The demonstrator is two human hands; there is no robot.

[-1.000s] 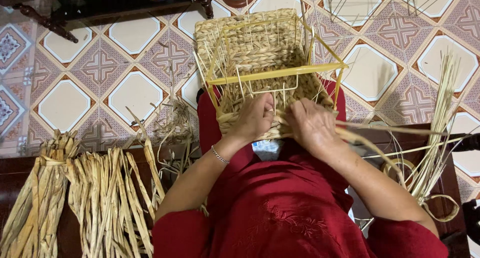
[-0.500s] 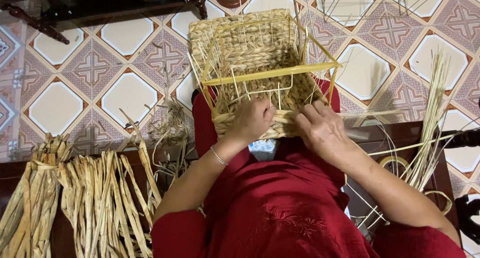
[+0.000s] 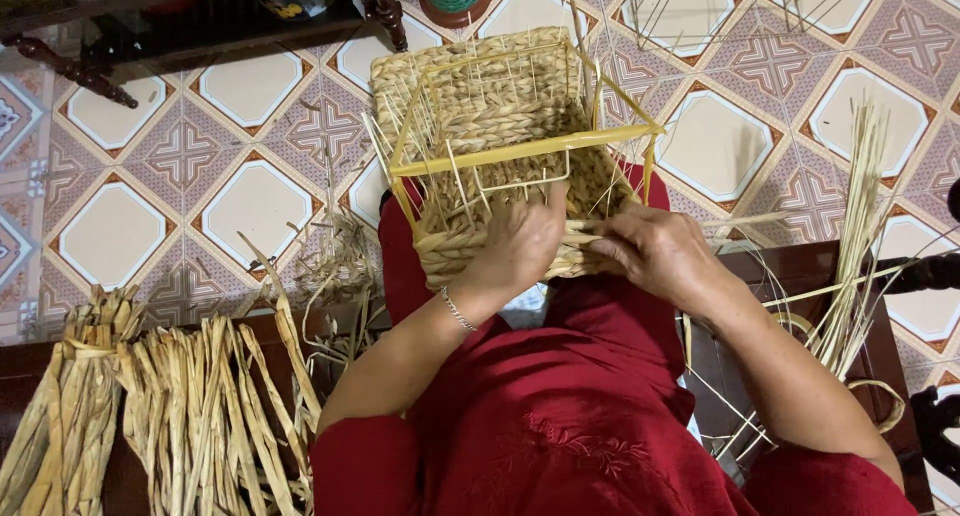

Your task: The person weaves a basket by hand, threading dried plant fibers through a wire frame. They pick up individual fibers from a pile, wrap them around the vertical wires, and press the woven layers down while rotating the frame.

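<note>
Your fingertips are the hard part to read: the left hand (image 3: 520, 244) curls over the near wall of the basket (image 3: 505, 126), and its fingers press into the weave so that you cannot see what lies under them. The right hand (image 3: 655, 251) is narrowed to a pinch on a flat strand (image 3: 745, 219) that runs off to the right, but the pinch itself is partly hidden behind the knuckles. The basket's near bottom edge is covered by both hands and by your lap, and a pale patch below the left wrist is too small to make out.

The basket rests on your knees, tipped so its open mouth faces you. It is boxy, built on a yellow wire frame (image 3: 530, 151) with thin upright stakes, and the walls are thick, braided, straw-coloured rope, rough and knobbly.

On the dark bench at your left lie bundles of flat dried reeds (image 3: 190, 416), cut off at the lower edge. At your right a sheaf of thin stalks (image 3: 850, 266) stands up, with loose loops beneath it. A thin bracelet (image 3: 458, 311) circles the left wrist. Patterned floor tiles (image 3: 180, 156) lie beyond.
</note>
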